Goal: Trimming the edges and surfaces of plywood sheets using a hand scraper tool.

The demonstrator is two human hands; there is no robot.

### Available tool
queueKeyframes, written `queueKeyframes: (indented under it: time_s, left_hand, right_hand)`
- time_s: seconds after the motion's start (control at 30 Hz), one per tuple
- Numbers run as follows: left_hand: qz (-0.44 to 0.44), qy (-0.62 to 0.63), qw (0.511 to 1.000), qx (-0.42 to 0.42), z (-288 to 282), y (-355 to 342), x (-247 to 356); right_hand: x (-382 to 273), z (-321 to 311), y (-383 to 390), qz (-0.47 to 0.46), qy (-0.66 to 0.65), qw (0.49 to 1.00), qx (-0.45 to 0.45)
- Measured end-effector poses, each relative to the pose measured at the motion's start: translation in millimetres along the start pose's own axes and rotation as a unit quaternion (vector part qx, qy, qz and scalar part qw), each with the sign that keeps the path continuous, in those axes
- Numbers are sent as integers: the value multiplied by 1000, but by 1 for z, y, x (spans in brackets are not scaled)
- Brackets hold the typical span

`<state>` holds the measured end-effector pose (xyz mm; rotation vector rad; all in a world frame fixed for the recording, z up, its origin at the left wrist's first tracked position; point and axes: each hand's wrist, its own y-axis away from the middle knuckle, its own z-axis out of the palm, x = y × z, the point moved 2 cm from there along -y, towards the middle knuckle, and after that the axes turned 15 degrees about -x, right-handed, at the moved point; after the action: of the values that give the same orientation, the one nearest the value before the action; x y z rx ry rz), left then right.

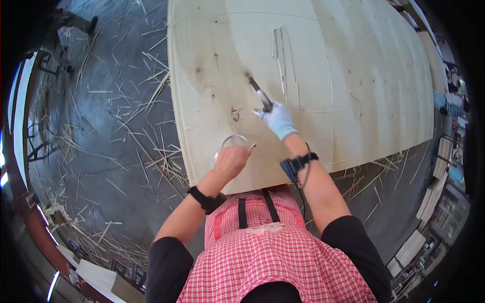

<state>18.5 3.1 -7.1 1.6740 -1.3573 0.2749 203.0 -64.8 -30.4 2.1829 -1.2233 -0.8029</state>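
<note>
A large pale wood veneer sheet [323,60] lies flat in front of me. My right hand [277,119], in a light glove, grips a slim dark-bladed tool [259,92] whose tip rests on a dark knot in the sheet. My bare left hand [231,159] is closed over a clear tape roll [233,139] near the sheet's front edge. A small dark mark [235,114] lies between the two hands. Both wrists carry black straps.
Thin loose wood strips [282,55] lie on the sheet beyond my right hand. Splinters and veneer scraps [146,121] litter the dark floor to the left. Stacked boards [429,197] stand at the right, and another person [449,103] is at the far right edge.
</note>
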Motion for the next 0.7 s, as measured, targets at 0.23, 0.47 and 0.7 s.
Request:
queueKeyframes:
  time_s: [0.23,0.47,0.7]
  left_hand:
    - [58,-25,998,21,-1,-25,11]
    - [-29,-186,981,-38,42,-98,43]
    - [66,430,843,-317,26,24,91]
  right_hand:
    - [41,22,62,-60,-327,916,-224]
    - [35,-8,-14,-62,-9,997,47]
    - [112,-14,16,87,-83,981,153]
